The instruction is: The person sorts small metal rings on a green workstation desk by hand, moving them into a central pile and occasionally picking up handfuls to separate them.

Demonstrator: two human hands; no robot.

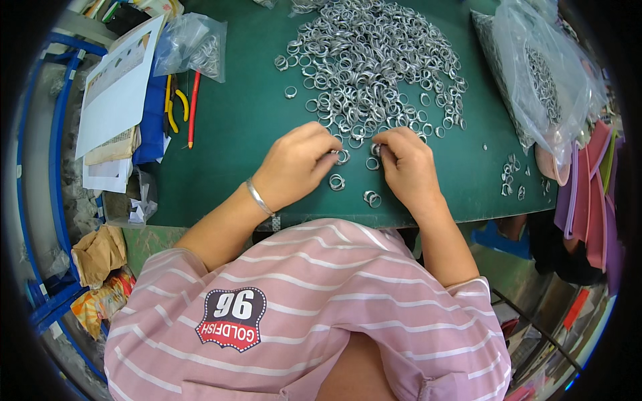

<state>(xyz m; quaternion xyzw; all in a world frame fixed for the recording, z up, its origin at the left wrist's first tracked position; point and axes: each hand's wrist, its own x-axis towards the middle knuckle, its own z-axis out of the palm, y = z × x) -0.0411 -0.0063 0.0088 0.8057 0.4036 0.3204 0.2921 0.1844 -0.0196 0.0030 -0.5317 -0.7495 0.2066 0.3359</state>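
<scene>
A large heap of silver metal rings (374,60) spreads over the green tabletop in front of me. My left hand (297,164), with a silver bangle (259,198) on its wrist, pinches a ring (343,157) at the heap's near edge. Opposite it, my right hand (409,167) has thumb and fingers closed on another ring (376,150), partly covered by the fingertips. Between the hands lies a loose ring (372,164). Closer to me are a single ring (337,182) and a small overlapping cluster of rings (372,198).
Left on the table are a red pencil (194,110), yellow-handled pliers (177,110), paper sheets (120,80) and a clear bag (194,47). At the right stand a big plastic bag of rings (542,73) and several scattered small metal pieces (511,174). A blue rack (57,167) borders the left side.
</scene>
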